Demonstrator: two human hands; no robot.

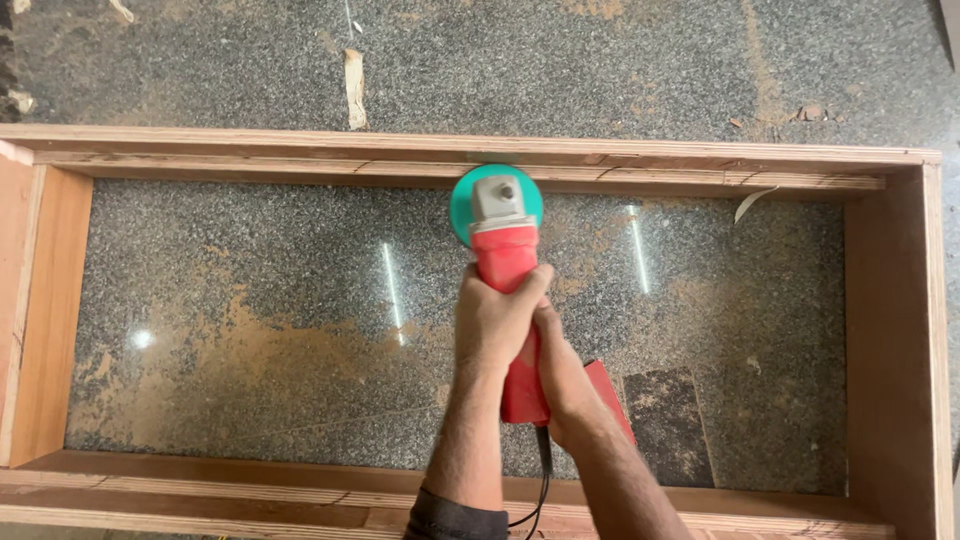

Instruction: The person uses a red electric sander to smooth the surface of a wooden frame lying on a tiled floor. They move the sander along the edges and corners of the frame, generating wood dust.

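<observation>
A red angle grinder [507, 262] with a grey head and a green round disc [463, 205] points away from me. Its disc rests against the inner face of the far rail of a wooden frame [300, 160]. My left hand [492, 322] wraps the front of the red body. My right hand [562, 375] grips the rear of the body, close behind the left. A black cord [543, 470] hangs from the tool's back end toward me.
The rectangular plywood frame lies on a speckled grey stone floor [250, 270] dusted with sawdust. Its side walls stand at left [40, 310] and right [895, 340]. Wood slivers [354, 88] lie beyond the far rail. A dark square tile [665, 425] sits inside.
</observation>
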